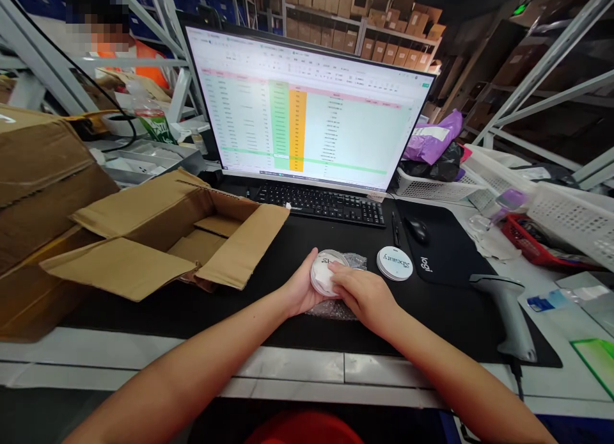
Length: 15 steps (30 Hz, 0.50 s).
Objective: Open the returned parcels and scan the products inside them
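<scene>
white round jar clamped between left hand and right hand, over bubble wrap on black desk mat; second jar just beside; open cardboard box farther left, holding cardboard pieces.

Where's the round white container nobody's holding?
The round white container lies on the black mat in the head view, right of the person's right hand, below the keyboard.

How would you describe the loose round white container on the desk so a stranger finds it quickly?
Find the large monitor, then the keyboard below it. Under the keyboard's right end, a round white container with dark lettering lies on the desk mat, beside the mouse pad; the similar one sits between the left hand and right hand.
</scene>
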### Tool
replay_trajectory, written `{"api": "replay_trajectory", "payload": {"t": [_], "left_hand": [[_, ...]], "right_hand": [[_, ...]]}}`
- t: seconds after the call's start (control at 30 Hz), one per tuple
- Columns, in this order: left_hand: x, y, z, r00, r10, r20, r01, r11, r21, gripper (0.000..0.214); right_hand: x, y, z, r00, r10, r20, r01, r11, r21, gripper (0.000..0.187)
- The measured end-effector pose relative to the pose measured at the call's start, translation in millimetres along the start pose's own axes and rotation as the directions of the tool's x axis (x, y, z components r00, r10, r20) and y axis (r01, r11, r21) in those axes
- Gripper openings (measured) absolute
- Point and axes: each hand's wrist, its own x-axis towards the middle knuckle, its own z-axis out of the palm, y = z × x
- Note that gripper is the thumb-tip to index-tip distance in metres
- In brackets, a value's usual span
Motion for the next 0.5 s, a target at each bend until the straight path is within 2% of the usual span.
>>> {"api": "replay_trajectory", "payload": {"t": [0.13, 0.23, 0.3, 0.33, 0.4, 0.5], "left_hand": [[2, -2, -1.7, 0.999, -0.011, 0.035, 0.010, 1.000, 0.025, 0.055], [3, -2, -4.0, 1.000, -0.013, 0.014, 0.012, 1.000, 0.029, 0.052], [3, -1, -3.6, 1.000, -0.018, 0.003, 0.018, 1.000, 0.025, 0.050], [2, -1, -2.2, 1.000, -0.014, -0.004, 0.014, 1.000, 0.021, 0.049], [-1, -1, 2.6, 0.999, 0.022, -0.036, -0.022, 1.000, 0.008, 0.047], [-6, 1, 11.2, 0.982, 0.127, -0.141, -0.130, 0.991, -0.013, 0.050]], "right_hand": [[2, 4, 7, 0.992, 0.097, 0.081, -0.094, 0.994, -0.049, 0.034], [4, 1, 16, 0.974, 0.163, 0.157, -0.149, 0.984, -0.095, 0.034], [5, 0, 22, 0.970, 0.202, 0.132, -0.194, 0.978, -0.073, 0.033], [6, 1, 24, 0.971, 0.219, 0.093, -0.218, 0.976, -0.025, 0.032], [8, 7, 22, 0.971, 0.240, -0.002, -0.236, 0.956, 0.174, 0.027], [10, 22, 2, 0.930, 0.345, -0.126, -0.248, 0.843, 0.476, 0.021]]}}
